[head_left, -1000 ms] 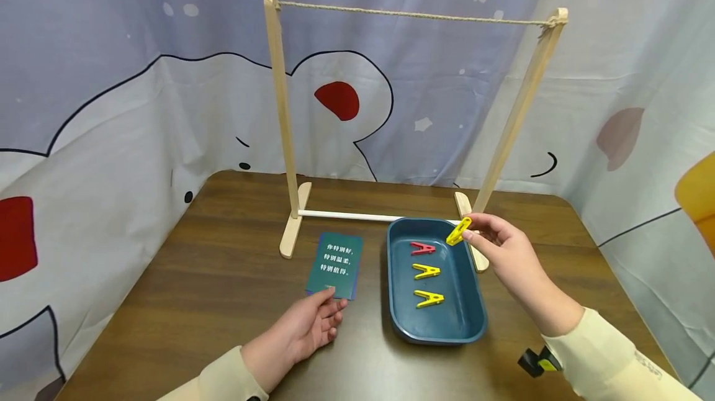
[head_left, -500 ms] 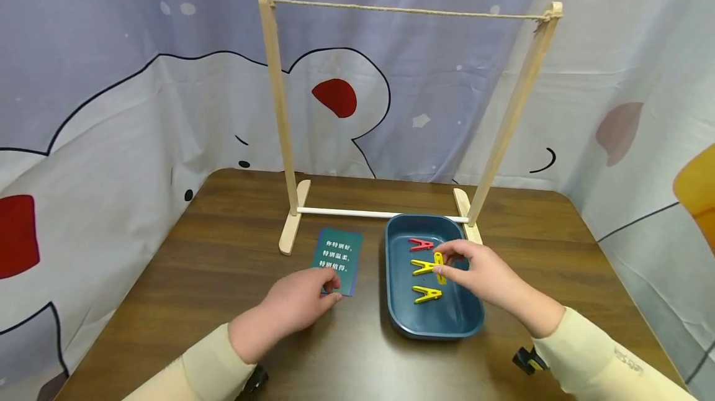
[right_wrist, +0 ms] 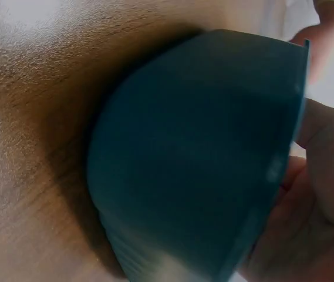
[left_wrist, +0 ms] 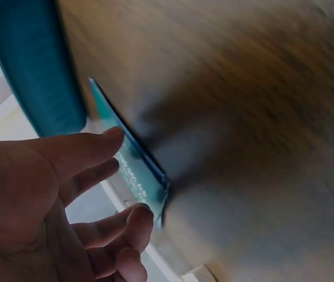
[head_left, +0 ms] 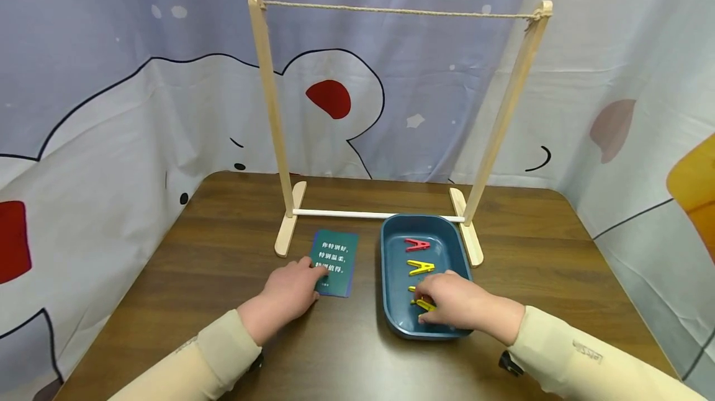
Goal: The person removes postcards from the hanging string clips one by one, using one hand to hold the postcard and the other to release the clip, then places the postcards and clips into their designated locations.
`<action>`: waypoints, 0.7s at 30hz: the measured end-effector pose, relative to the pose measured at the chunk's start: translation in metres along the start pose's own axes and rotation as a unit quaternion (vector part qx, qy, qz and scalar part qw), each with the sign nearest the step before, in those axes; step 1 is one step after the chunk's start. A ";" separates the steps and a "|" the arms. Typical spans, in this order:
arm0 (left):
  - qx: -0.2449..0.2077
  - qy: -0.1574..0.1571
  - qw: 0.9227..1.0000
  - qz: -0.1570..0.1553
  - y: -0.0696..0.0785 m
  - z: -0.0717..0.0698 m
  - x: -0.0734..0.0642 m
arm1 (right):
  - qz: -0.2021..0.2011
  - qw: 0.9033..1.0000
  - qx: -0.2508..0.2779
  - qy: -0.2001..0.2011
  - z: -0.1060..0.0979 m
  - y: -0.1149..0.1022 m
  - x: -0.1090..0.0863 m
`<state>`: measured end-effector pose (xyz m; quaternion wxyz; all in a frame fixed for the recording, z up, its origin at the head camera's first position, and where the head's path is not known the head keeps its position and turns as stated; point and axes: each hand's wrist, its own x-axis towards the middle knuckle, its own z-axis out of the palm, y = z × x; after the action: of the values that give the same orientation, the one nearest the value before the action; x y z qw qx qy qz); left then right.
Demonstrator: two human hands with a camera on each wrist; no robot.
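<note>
My left hand (head_left: pixel 287 289) is over the lower left part of a green card (head_left: pixel 342 258) with white printed characters, its fingertips at the card. In the left wrist view the thumb and fingers are spread apart close to the card's edges (left_wrist: pixel 132 155). Reaching into the front of a dark blue tray (head_left: pixel 395 320), my right hand (head_left: pixel 463 301) pinches a yellow clothespin (head_left: pixel 427 306). Another yellow clothespin (head_left: pixel 412 289) beneath it is mostly hidden by the fingers. Farther back in the tray lie a yellow clothespin (head_left: pixel 421 267) and a red clothespin (head_left: pixel 417 244).
Behind the card and tray stands a wooden frame (head_left: pixel 272 109) with a rope (head_left: pixel 391 11) strung across its top. A white rod (head_left: pixel 346 214) joins its feet, near the tray's back. A patterned curtain (head_left: pixel 184 103) closes off the table's (head_left: pixel 184 301) far side.
My right hand has carried the yellow clothespin from above the tray's back right corner to its front part, lower down. The left hand has turned palm down and moved onto the card.
</note>
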<state>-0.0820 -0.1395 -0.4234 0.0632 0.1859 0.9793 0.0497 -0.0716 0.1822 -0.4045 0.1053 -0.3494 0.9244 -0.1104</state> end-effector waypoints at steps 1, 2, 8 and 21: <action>0.000 -0.003 1.000 -0.003 0.000 0.001 0.000 | 0.000 1.000 -0.005 -0.011 0.001 -0.001 0.000; 0.000 -0.006 1.000 -0.005 -0.001 0.002 0.000 | -0.001 1.000 -0.009 -0.020 0.003 -0.002 0.001; 0.001 -0.014 1.000 -0.017 0.001 0.011 0.002 | -0.001 0.999 -0.030 -0.038 0.015 -0.005 -0.002; -0.012 -0.005 0.999 -0.038 0.003 0.009 0.001 | -0.013 0.999 -0.020 -0.027 0.020 -0.005 -0.002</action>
<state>-0.0811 -0.1359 -0.4322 0.0722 0.1482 0.9846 0.0580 -0.0608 0.1772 -0.4222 0.1215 -0.3667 0.9185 -0.0840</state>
